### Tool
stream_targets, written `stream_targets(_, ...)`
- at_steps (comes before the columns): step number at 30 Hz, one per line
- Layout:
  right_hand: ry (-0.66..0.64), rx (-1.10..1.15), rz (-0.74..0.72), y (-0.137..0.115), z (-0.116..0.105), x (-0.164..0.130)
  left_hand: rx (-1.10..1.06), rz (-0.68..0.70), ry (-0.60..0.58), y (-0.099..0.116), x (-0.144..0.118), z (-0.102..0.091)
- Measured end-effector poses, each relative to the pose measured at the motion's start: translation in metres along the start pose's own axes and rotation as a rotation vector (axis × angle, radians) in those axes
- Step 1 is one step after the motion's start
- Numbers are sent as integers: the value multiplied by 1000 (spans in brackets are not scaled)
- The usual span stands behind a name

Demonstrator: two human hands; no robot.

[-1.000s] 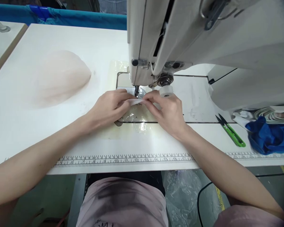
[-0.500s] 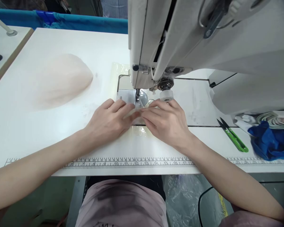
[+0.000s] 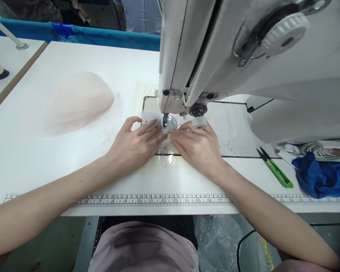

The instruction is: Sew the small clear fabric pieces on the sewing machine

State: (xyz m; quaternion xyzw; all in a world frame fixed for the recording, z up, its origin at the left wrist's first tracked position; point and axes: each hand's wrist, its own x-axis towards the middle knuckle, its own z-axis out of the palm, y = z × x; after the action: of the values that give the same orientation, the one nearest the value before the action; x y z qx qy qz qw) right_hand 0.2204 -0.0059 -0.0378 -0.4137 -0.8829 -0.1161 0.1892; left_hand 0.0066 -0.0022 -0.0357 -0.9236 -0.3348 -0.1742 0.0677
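A white sewing machine [image 3: 184, 49] stands over the table, its presser foot [image 3: 165, 120] low above the metal plate. Just in front of the foot lies a small piece of thin, whitish, see-through fabric [image 3: 166, 142], mostly covered by my fingers. My left hand [image 3: 138, 141] rests flat to the left of the foot, fingers spread, fingertips touching the plate and the fabric's edge. On the other side, my right hand [image 3: 198, 145] has its thumb and fingers pinched together at the fabric, below the machine's white round knob [image 3: 199, 122].
A pale pink sheer fabric piece [image 3: 82, 102] lies on the table at left. Green thread snips [image 3: 277, 170] and a blue cloth [image 3: 323, 175] are at right. A printed ruler [image 3: 164, 201] runs along the front edge. Beyond the blue cloth trough [image 3: 110, 36], a person in stripes [image 3: 143, 17] is partly visible.
My left hand's fingers have spread and lifted apart from their closed position by the foot. My right hand stays pinched in place. The whole view has shifted slightly downward.
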Motion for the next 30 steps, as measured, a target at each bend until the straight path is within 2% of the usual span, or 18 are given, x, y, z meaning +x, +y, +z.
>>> stream_targets(6, 23, -58, 24, 3, 6, 4, 24, -39, 7, -5, 5, 4)
stream_targets(12, 32, -99, -62, 1, 4, -2, 33, 23, 23, 4, -4, -3)
stream_targets(17, 32, -123, -107, 1, 1, -4, 84, 64, 29, 4, -6, -5)
stream_targets(24, 26, -153, -82, 3, 4, -4, 114, 85, 49, 1, -4, -2)
stream_targets(30, -38, -128, -44, 5, 7, -3, 67, 56, 37, -2, -2, 1)
